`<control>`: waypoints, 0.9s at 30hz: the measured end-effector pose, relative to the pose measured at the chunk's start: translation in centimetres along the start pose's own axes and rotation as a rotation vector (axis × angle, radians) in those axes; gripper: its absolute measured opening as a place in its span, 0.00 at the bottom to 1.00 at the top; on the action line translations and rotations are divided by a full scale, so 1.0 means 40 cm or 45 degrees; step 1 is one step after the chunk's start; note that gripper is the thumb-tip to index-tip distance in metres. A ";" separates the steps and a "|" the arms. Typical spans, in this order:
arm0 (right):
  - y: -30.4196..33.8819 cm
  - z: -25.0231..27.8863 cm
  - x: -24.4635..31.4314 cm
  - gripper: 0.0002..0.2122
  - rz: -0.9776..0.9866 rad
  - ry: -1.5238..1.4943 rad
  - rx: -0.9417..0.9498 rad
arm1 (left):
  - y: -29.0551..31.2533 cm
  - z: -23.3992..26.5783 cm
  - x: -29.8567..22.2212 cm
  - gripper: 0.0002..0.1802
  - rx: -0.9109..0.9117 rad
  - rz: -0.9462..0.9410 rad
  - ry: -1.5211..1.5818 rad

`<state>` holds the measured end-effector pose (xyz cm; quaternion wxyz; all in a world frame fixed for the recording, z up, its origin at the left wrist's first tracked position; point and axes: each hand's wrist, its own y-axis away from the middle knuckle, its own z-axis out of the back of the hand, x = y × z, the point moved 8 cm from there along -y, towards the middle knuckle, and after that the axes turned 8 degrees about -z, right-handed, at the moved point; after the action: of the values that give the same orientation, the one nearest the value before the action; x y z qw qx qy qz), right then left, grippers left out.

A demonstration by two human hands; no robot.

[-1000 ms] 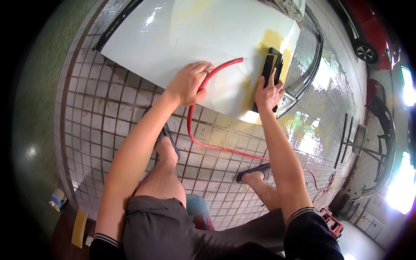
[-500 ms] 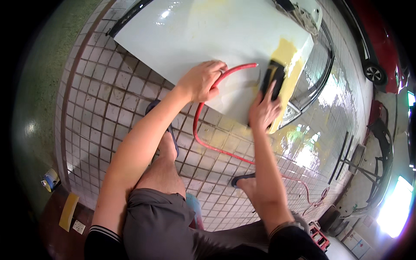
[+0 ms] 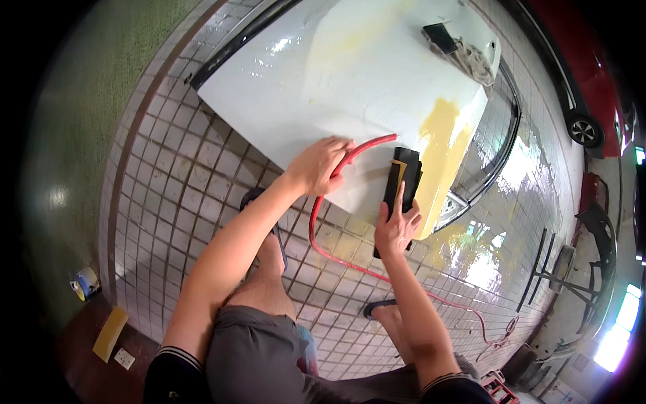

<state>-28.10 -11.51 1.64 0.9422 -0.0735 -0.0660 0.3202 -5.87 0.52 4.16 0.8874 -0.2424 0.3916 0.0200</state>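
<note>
A wet white car door [image 3: 269,87] lies in front of me, with a yellow filler patch [image 3: 439,135] near its right edge. My left hand [image 3: 319,168] is closed around a red hose [image 3: 313,232] at the door's near edge. The hose's free end curves right over the panel. My right hand [image 3: 398,229] grips a long black sanding block [image 3: 406,165], its index finger stretched along the top. The block rests on the door just left of the yellow patch, its near end reaching past the edge. Whether water runs from the hose is unclear.
A grey rag [image 3: 472,66] and a small black block [image 3: 439,37] lie on the door's far right. Wet tiles [image 3: 195,175] surround it. A red car [image 3: 579,60] stands far right, beside a metal stand [image 3: 558,273]. A can [image 3: 85,284] sits at left.
My right hand has drawn the sanding block nearer and leftward, off the yellow patch. My left hand keeps its hold on the hose. The whole view has shifted slightly.
</note>
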 end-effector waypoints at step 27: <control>-0.131 -0.074 -0.145 0.31 -0.173 0.060 -0.003 | -0.025 0.083 -0.684 0.18 1.188 -0.043 0.243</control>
<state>-29.04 -19.45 -0.76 0.9630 -0.0773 -0.0489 0.2535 -22.33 5.35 25.76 0.8617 0.1750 0.4345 -0.1949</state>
